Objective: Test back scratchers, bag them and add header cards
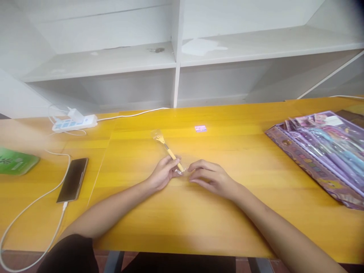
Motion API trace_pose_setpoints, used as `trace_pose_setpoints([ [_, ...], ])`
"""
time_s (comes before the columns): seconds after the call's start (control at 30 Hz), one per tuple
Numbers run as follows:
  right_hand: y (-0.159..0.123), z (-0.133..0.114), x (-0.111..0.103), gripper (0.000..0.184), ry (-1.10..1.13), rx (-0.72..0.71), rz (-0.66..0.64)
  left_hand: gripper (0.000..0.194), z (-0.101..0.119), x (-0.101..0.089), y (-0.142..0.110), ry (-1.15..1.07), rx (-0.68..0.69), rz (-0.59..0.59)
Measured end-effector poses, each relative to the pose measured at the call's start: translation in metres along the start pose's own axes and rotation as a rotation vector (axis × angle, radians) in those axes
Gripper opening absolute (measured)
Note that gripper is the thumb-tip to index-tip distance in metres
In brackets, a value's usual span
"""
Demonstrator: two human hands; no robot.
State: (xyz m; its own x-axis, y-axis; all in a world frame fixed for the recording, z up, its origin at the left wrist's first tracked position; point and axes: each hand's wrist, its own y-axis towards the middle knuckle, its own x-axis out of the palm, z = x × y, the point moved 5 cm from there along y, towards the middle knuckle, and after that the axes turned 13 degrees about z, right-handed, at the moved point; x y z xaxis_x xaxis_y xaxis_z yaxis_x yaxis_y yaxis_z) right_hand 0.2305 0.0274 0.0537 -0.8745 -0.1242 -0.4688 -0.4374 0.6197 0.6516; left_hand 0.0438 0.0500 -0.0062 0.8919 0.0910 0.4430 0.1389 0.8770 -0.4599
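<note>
A small yellow pen-like stick with a fan-shaped head, wrapped in a clear sleeve, lies slanted on the yellow wooden table. My left hand is closed on its lower end. My right hand rests on the table just right of that end, fingers curled and pinching at the clear wrapper's tip; what it holds is too small to name.
A purple box of packaged pens lies at the right. A small purple card sits beyond the hands. At the left are a phone on a white cable, a white power strip and a green pack. White shelves stand behind.
</note>
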Motion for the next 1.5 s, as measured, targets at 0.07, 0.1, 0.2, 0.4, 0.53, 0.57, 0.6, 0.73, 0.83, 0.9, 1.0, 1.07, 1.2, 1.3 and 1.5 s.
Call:
trace_pose_setpoints([
  [0.07,0.002,-0.003,0.002,0.015,0.034,0.008,0.023,0.047,0.003,-0.001,0.005,0.057,0.018,-0.058],
  [0.1,0.004,-0.003,0.003,0.014,0.044,0.035,0.042,0.047,0.003,-0.001,0.006,0.087,0.021,-0.095],
  [0.2,0.005,0.001,0.008,0.009,0.041,0.184,0.111,0.045,0.001,-0.002,0.008,0.156,0.040,-0.171],
  [0.4,0.001,0.011,0.015,0.018,0.007,0.413,0.169,0.044,-0.003,-0.002,0.010,0.236,0.068,-0.208],
  [0.53,-0.001,0.012,0.018,0.016,-0.012,0.420,0.189,0.042,-0.003,-0.003,0.011,0.286,0.106,-0.228],
  [0.57,-0.001,0.012,0.018,0.016,-0.014,0.424,0.193,0.042,-0.003,-0.003,0.011,0.287,0.106,-0.227],
  [0.6,-0.001,0.013,0.018,0.015,-0.017,0.430,0.194,0.042,-0.003,-0.003,0.011,0.285,0.102,-0.227],
  [0.73,-0.002,0.013,0.019,0.014,-0.021,0.443,0.197,0.045,-0.003,-0.001,0.009,0.246,0.044,-0.238],
  [0.83,-0.002,0.014,0.019,0.015,-0.020,0.459,0.209,0.047,-0.002,0.001,0.007,0.235,0.030,-0.253],
  [0.9,-0.005,0.018,0.020,0.015,0.005,0.510,0.230,0.046,-0.002,0.002,0.006,0.298,0.073,-0.275],
  [1.0,-0.010,0.027,0.021,0.032,0.081,0.644,0.288,0.046,-0.005,0.003,0.005,0.371,0.116,-0.288],
  [1.07,-0.013,0.034,0.026,0.040,0.166,0.748,0.254,0.046,-0.008,0.002,0.006,0.364,0.105,-0.281],
  [1.2,-0.015,0.043,0.033,0.047,0.398,0.920,0.139,0.051,-0.011,-0.005,0.013,0.442,0.107,-0.211],
  [1.3,-0.015,0.046,0.032,0.051,0.478,0.991,0.054,0.047,-0.006,-0.009,0.015,0.554,0.120,-0.193],
  [1.5,-0.016,0.044,0.029,0.051,0.650,1.023,0.032,0.050,-0.005,0.012,-0.018,0.537,-0.079,-0.535],
])
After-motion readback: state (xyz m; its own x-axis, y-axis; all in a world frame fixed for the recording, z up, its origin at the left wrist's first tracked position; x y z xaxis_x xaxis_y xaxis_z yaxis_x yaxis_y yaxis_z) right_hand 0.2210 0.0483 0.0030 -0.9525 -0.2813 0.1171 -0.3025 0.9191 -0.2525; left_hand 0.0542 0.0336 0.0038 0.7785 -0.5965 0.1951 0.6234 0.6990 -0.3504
